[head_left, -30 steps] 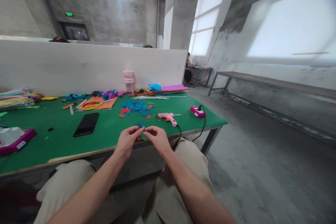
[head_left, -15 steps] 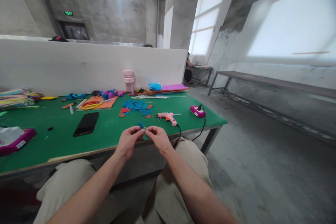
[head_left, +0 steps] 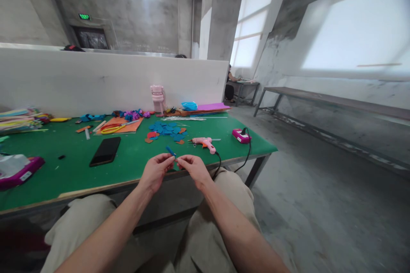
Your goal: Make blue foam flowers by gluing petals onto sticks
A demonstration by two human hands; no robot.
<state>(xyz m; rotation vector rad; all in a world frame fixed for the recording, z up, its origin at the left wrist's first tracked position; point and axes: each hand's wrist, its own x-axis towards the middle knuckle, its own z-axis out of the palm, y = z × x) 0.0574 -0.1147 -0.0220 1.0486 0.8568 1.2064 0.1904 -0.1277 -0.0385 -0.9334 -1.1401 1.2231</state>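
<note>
Over the table's front edge, my left hand [head_left: 156,169] and my right hand [head_left: 194,167] meet, thumbs and fingers pinched on a small blue paper piece [head_left: 171,151]. It sticks up and to the left from between the fingertips; its lower end is hidden by them. Just beyond lies a loose spread of blue paper petals [head_left: 165,129] with a few orange-brown and red ones among them. A pink hot glue gun [head_left: 205,143] rests on its side to the right of the petals, its black cord hanging over the edge.
On the green table [head_left: 73,179] lie a black phone [head_left: 105,151], yellow-handled pliers [head_left: 113,128] on orange paper, and a magenta power strip [head_left: 241,135]. A pink bottle [head_left: 158,99] stands against the white partition [head_left: 121,81]. Bundled coloured strips [head_left: 21,120] fill the far left. Someone sits at a distant table.
The blue paper piece has tilted further left between my fingertips and shows a little more of its length. Both hands stay in nearly the same place.
</note>
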